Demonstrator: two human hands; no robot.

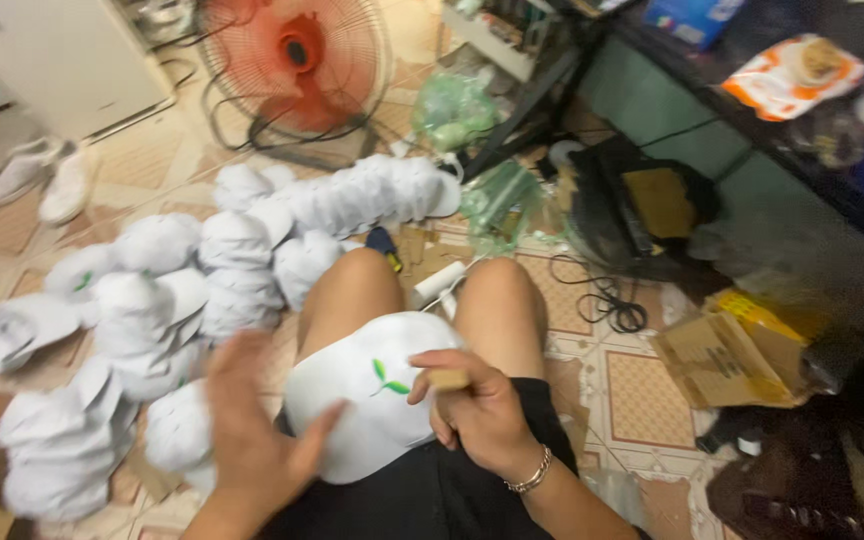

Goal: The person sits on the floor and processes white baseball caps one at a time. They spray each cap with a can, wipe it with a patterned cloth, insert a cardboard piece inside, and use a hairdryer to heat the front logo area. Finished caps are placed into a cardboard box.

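Right hand (pixel 477 405) fingers pinch a small tan piece against the white cap (pixel 367 395); left hand (pixel 252 430), blurred, spreads open beside it.

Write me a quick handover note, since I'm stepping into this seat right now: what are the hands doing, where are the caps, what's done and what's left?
Left hand: open, blurred, against the white cap on the lap.
Right hand: closed on a small tan object, held at the cap's green leaf mark.
White caps pile: on the floor to the left, some stacked in rows.
Done or left: the pile cannot be told apart as finished or unfinished; the lap cap is in hand.
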